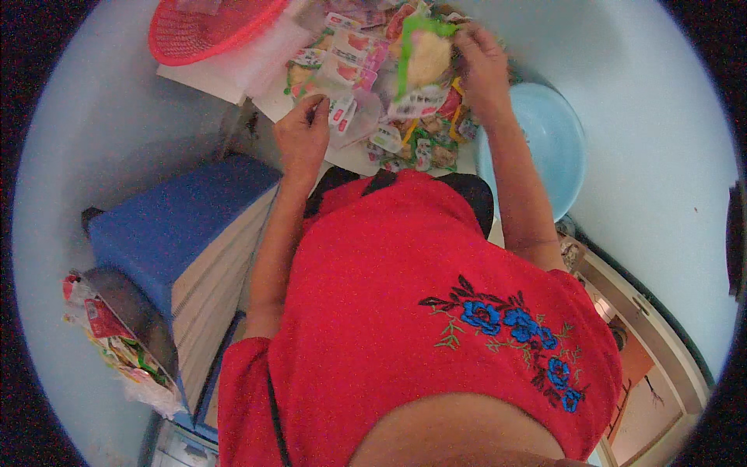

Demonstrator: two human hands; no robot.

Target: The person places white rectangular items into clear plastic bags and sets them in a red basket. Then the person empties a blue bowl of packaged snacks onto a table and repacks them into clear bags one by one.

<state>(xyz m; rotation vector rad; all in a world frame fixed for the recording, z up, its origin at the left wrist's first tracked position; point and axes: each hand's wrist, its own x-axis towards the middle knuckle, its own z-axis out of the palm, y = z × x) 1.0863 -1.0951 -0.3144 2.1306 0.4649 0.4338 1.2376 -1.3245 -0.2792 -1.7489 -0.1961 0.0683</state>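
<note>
My right hand (pixel 483 67) grips the upper edge of a green-edged food packet (pixel 430 58) with pale contents; the packet is blurred. My left hand (pixel 303 135) is curled, thumb against fingers, pinching the edge of a clear plastic bag (pixel 365 119). Whether that bag holds anything is hard to tell. Under and around both hands lies a heap of small snack packets, among them pink-and-white packets (pixel 355 57), a packet with a green edge (pixel 423 149) and one with a yellow edge (pixel 458 117).
At the upper left a red plastic basket (pixel 204 49) stands near translucent plastic film (pixel 274 55). A light blue basin (pixel 554 152) sits by my right forearm. On the left is a blue box-like piece (pixel 187 204), with a bag of packets (pixel 119 344) beyond it.
</note>
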